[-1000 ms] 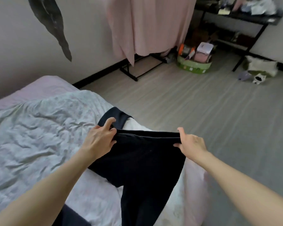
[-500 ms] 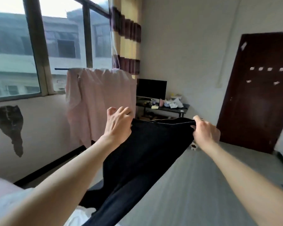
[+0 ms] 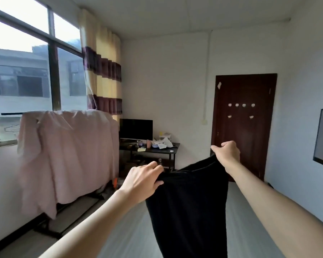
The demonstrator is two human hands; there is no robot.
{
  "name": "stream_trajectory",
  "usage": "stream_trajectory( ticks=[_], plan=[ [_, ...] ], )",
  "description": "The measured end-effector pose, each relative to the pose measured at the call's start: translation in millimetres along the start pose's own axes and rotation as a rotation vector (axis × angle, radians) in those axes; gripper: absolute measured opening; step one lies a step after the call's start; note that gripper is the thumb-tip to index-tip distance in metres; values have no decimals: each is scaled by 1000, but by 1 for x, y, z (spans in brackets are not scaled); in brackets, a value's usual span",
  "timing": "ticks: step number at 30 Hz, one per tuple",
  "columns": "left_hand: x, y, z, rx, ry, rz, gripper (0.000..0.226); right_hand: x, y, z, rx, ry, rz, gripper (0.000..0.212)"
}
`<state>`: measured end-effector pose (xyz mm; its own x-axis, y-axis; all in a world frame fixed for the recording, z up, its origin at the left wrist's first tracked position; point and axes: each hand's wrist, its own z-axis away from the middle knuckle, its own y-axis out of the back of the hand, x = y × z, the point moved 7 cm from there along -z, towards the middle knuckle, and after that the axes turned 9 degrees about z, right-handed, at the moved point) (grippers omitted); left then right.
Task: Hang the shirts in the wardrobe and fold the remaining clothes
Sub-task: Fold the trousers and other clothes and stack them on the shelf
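A pair of black trousers (image 3: 190, 207) hangs in the air in front of me, held up by its waistband, with the legs dropping out of the bottom of the view. My left hand (image 3: 142, 180) grips the left end of the waistband. My right hand (image 3: 227, 152) pinches the right end, held higher and farther out. The waistband slopes up from left to right between the two hands.
A clothes rack draped with a pink cloth (image 3: 67, 155) stands at the left under the window (image 3: 26, 71). A black desk (image 3: 157, 148) with a monitor (image 3: 136, 129) and clutter sits by the far wall. A dark door (image 3: 244, 123) is at the right. Grey floor (image 3: 129, 233) lies below.
The trousers came up off the bed and now hang in the air. My view rose from the bed to the room. My right hand moved right and up, tilting the waistband.
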<state>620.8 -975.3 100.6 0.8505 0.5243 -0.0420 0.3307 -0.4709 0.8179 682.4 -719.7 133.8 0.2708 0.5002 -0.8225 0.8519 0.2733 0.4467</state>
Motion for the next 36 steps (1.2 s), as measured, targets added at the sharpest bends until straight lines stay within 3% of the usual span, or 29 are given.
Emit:
stream_trajectory(
  ticks=[3, 8, 10, 12, 15, 19, 24, 27, 28, 30, 32, 34, 36],
  plan=[
    [25, -30, 12, -68, -115, 78, 42, 26, -4, -2, 26, -91, 17, 38],
    [71, -77, 48, -260, -428, 30, 31, 43, -4, -1, 72, -83, 42, 36],
    [80, -96, 63, -384, -429, 24, 30, 50, -5, 6, 77, -98, 35, 35],
    [76, -109, 68, -487, -278, 108, 43, 53, -5, 11, 90, -109, 7, 34],
    [74, -121, 67, -435, -87, 227, 47, 52, -3, 23, 108, -128, -40, 35],
    [100, -155, 84, -442, 62, 461, 90, 47, 13, 40, 191, -202, -162, 33],
    [140, -178, 90, -316, 29, 441, 116, 54, 13, 57, 105, -415, -472, 33],
    [140, -186, 88, -270, 123, 365, 128, 57, 15, 76, 57, -518, -672, 16],
    [139, -187, 88, -247, 151, 335, 128, 54, 18, 79, -4, -427, -579, 5],
    [133, -189, 89, -192, 194, 310, 121, 53, 13, 83, -140, -346, -462, 22],
    [121, -184, 90, -117, 223, 341, 112, 64, 9, 83, -174, -352, -455, 27],
    [105, -173, 88, -60, 234, 416, 102, 63, 9, 81, -146, -375, -541, 16],
    [87, -158, 86, -40, 221, 509, 92, 71, 10, 81, -8, -470, -743, 14]
  ],
)
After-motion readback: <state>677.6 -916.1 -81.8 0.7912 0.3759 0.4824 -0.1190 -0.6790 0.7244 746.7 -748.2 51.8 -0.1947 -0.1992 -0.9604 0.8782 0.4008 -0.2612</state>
